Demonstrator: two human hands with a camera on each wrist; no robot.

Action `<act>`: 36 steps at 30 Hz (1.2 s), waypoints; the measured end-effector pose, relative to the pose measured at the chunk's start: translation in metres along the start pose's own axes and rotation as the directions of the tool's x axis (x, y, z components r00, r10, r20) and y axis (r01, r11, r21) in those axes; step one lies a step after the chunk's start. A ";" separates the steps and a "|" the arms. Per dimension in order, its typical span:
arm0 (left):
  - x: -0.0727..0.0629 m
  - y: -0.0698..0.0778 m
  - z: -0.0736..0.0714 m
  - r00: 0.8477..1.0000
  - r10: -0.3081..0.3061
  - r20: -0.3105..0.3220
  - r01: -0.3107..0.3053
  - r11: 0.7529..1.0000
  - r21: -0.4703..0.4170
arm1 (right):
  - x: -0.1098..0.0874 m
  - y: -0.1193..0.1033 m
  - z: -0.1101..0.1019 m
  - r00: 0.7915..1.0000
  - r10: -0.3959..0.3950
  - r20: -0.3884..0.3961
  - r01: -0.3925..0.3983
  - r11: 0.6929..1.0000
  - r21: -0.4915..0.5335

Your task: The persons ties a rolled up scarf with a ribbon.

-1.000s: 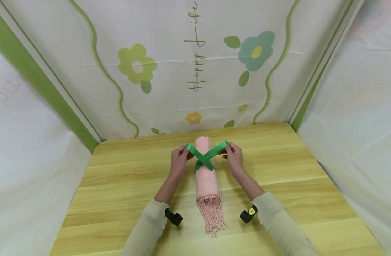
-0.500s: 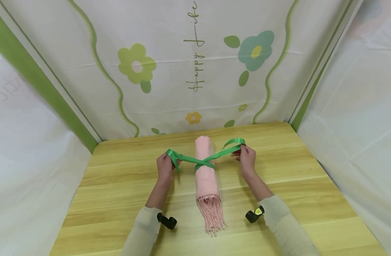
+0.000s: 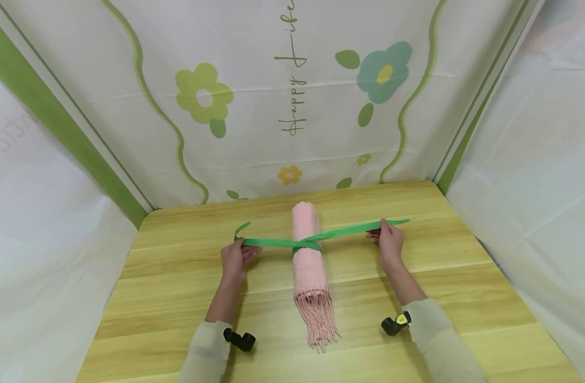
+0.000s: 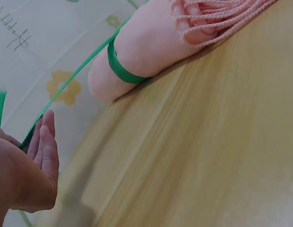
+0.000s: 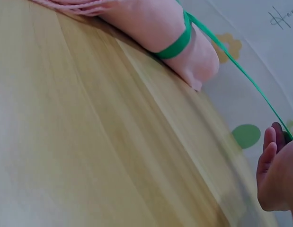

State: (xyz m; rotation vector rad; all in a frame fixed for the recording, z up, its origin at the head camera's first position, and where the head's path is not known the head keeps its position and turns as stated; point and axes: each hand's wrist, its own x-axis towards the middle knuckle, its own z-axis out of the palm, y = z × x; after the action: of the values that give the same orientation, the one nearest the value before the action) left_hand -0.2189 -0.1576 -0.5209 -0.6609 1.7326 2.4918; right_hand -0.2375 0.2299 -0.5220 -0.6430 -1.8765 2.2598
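Note:
A rolled pink scarf (image 3: 309, 272) lies lengthwise in the middle of the table, its fringe (image 3: 317, 319) toward the person. Around it passes a green ribbon (image 3: 273, 242), crossed on top of the roll. My left hand (image 3: 233, 259) pinches one side of the ribbon, and a short loose tail stands up beyond the fingers. On the other side my right hand (image 3: 390, 244) pinches the opposite length, its end sticking out past the thumb. Both lengths stretch straight out from the crossing. In the left wrist view the ribbon band (image 4: 121, 68) hugs the scarf's underside.
The wooden table (image 3: 177, 287) meets a white printed curtain (image 3: 254, 106) at its back edge, with more white sheets at both sides. A small black camera (image 3: 240, 339) sits on the left wrist and another black camera (image 3: 395, 323) on the right.
Both hands have moved apart, left hand leftward and right hand rightward. The ribbon loops have drawn out into straight lengths, and the crossing lies flatter on the scarf. The scarf stays put.

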 end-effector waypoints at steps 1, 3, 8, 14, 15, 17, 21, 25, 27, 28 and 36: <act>0.000 -0.001 -0.001 1.000 -0.014 0.001 0.014 1.000 0.003 | -0.001 -0.001 -0.003 1.000 0.006 -0.002 -0.006 1.000 -0.009; 0.000 -0.003 -0.003 0.999 -0.039 -0.001 0.039 0.999 0.012 | -0.001 -0.003 -0.009 1.000 0.019 -0.004 -0.019 1.000 -0.018; 0.000 -0.008 -0.010 0.998 -0.065 0.005 0.065 0.998 0.023 | 0.004 0.002 -0.021 0.998 0.050 -0.024 -0.051 0.997 -0.056; -0.001 -0.012 -0.019 0.997 -0.079 0.016 0.078 0.997 0.009 | 0.012 0.013 -0.034 0.998 0.052 -0.039 -0.058 0.982 -0.178; -0.001 -0.012 -0.020 0.996 -0.081 0.021 0.081 0.997 0.007 | 0.013 0.014 -0.035 0.998 0.050 -0.038 -0.057 0.979 -0.198; -0.001 -0.013 -0.022 0.996 -0.086 0.028 0.086 0.996 0.000 | 0.015 0.015 -0.038 0.999 0.041 -0.035 -0.049 0.969 -0.242; 0.000 -0.014 -0.024 0.995 -0.089 0.037 0.089 0.996 -0.008 | 0.015 0.017 -0.041 0.999 0.017 -0.039 -0.028 0.945 -0.325; 0.000 -0.013 -0.025 0.995 -0.095 0.039 0.096 0.995 -0.005 | 0.014 0.019 -0.043 0.997 -0.054 -0.047 0.031 0.915 -0.401; 0.000 -0.012 -0.027 0.994 -0.105 0.031 0.105 0.994 -0.005 | 0.014 0.021 -0.044 0.993 -0.111 -0.046 0.077 0.881 -0.466; 0.000 -0.011 -0.029 0.994 -0.107 0.028 0.107 0.994 0.004 | 0.014 0.021 -0.045 0.988 -0.146 -0.042 0.105 0.854 -0.509; 0.001 0.000 -0.041 0.992 -0.123 0.025 0.119 0.985 0.126 | 0.018 0.020 -0.056 0.950 -0.311 -0.038 0.188 0.662 -0.725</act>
State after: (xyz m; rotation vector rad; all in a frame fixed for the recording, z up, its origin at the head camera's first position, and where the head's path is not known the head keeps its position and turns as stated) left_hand -0.2068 -0.1948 -0.5329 -0.6894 1.7622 2.2820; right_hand -0.2277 0.2823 -0.5528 -0.5631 -2.5554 1.2016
